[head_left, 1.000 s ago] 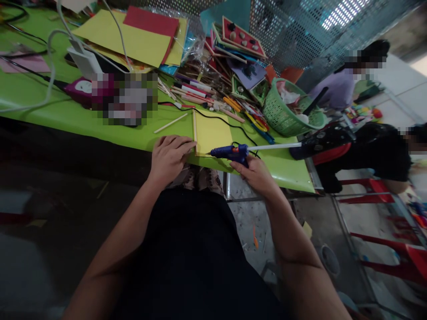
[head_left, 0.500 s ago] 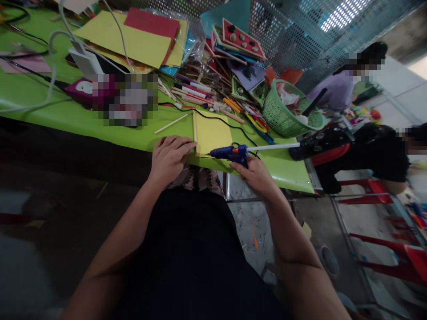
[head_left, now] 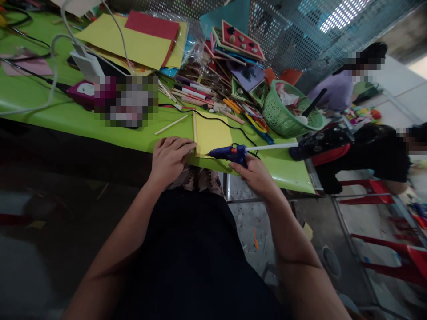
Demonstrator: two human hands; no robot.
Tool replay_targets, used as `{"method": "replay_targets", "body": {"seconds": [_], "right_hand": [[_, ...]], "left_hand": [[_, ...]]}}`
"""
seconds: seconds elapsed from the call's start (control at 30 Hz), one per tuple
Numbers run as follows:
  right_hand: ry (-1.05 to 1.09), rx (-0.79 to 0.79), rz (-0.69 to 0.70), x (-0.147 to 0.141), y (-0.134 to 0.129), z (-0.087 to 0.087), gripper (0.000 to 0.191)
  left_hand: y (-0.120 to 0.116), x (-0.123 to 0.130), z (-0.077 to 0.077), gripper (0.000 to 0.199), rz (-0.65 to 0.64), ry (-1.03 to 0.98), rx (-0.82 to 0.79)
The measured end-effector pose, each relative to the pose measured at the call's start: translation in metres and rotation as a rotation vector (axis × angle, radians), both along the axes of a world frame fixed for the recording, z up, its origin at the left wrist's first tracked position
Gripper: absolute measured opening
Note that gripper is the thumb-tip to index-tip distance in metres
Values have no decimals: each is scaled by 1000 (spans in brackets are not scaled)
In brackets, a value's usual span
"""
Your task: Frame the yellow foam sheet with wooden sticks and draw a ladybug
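R hand grips glue gun; nozzle barely moved vs 1 s ago, approx. 6 o'clock edge of yellow card, so work's prob. steady there. L hand, card's 8 o'clock, touches wooden stick; pinching/pressing, can't tell.

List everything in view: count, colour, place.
Table: one, green, ahead
Card: one, yellow, table's near edge
Edge stick: one, pale, along card's left
Loose stick: one, pale, left of card
Glue gun: one, blue, tip at card
Sheets: several, yellow and red, back left
Framed pieces: several, mixed, back
Markers: several, mixed, beyond card
Basket: one, green, right
Socket block: one, purple, left
Chairs: several, red, right
People: two, purple and black clothing, right
Left hand: one, at edge stick
Right hand: one, on glue gun
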State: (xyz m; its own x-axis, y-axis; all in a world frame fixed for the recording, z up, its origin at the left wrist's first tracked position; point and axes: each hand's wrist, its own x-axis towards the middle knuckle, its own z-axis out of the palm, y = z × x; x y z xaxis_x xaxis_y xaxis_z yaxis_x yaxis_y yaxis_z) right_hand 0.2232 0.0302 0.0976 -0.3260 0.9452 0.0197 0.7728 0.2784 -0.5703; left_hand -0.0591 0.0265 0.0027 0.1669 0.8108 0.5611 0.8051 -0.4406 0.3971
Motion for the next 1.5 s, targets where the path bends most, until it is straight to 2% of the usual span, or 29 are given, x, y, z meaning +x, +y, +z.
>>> {"method": "replay_targets", "body": {"seconds": [0.27, 0.43, 0.67, 1.0, 1.5], "right_hand": [[-42, -4, -28, 11, -3, 9, 40], [-47, -35, -46, 7, -1, 5, 41], [-87, -48, -49, 13, -3, 7, 39], [136, -206, -170, 13, -3, 10, 43], [-1, -135, -108, 17, 1, 6, 43]], "left_hand": [[1, 0, 0, 38, 2, 29, 3], [0, 1, 0, 34, 8, 19, -11], [-1, 0, 3, 39, -3, 26, -49], [-1, 1, 3, 40, 11, 11, -57], [0, 0, 2, 43, 1, 10, -48]]}}
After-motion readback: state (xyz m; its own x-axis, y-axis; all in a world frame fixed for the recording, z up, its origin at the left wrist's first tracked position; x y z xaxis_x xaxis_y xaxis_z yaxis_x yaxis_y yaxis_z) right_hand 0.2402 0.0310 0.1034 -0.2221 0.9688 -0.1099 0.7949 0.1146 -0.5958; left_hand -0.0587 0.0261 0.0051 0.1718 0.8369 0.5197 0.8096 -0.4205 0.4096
